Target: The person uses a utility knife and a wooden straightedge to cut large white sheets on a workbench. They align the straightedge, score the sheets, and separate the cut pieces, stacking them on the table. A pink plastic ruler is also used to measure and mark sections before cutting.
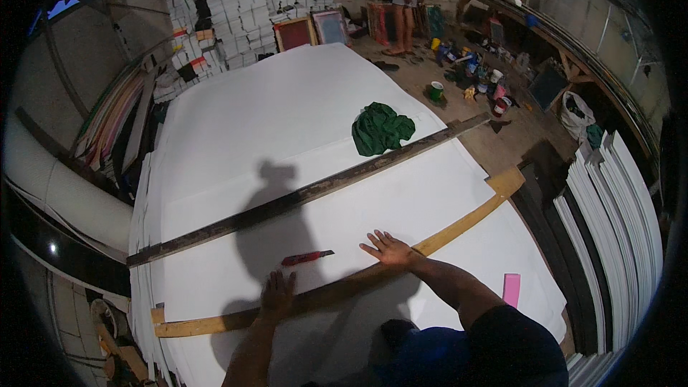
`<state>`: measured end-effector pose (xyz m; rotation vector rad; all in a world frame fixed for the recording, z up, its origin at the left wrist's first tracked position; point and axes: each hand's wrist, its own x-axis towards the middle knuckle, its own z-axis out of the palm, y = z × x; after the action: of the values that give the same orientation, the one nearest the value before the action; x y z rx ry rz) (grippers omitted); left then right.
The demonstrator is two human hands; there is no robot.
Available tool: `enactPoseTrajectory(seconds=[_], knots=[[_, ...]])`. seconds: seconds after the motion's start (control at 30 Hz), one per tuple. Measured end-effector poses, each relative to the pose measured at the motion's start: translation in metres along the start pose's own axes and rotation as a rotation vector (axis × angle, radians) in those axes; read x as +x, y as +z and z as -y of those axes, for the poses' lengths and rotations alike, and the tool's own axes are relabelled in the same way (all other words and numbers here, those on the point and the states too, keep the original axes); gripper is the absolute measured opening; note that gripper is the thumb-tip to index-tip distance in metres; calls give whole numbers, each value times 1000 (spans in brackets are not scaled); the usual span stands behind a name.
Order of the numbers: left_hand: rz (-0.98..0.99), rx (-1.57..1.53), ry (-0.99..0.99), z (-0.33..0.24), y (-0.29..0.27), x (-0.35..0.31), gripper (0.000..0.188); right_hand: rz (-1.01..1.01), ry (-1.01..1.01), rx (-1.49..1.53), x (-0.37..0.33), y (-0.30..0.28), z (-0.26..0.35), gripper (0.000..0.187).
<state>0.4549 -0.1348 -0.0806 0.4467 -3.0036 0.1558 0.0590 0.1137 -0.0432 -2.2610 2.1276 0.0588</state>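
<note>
My right hand (389,249) lies palm down with its fingers spread, partly on a white sheet (430,201) and against a long wooden straightedge (459,223). My left hand (278,295) has its fingers stretched out over the same straightedge, further left. Just beyond the left fingertips, a red utility knife (304,258) rests on the sheet, its blade pointing right. Neither hand holds the knife. Farther off, a dark bar (301,197) crosses the stack of sheets at a slant. A crumpled green cloth (382,129) lies past that bar.
A pink block (511,289) sits on the sheets at right. White sheets stand on edge (616,208) beyond it. Tall piles of white pieces (244,7) rise at the back left. Paint cans (436,90) litter the floor, where another person (405,0) stands. A large white roll (64,186) is at left.
</note>
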Motion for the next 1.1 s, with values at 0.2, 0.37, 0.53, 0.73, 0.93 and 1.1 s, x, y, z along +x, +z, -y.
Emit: enactPoseTrajectory(seconds=[0.2,0.37,0.53,0.73,0.93,1.1], knots=[[-5,145,50,13,9,-3,57,23,35,-99,6,4,6,64],[-31,42,81,-7,-10,-18,54,21,44,-51,-19,-4,26,71],[-35,-79,93,-20,-37,-43,56,-27,121,145,-40,-14,56,77],[112,-174,25,-21,-54,-41,63,6,196,140,-34,-24,58,69],[238,-138,14,-37,-61,-62,59,57,140,208,-46,-41,72,66],[162,-202,-29,-37,-54,-59,56,-159,165,304,34,-50,24,87]])
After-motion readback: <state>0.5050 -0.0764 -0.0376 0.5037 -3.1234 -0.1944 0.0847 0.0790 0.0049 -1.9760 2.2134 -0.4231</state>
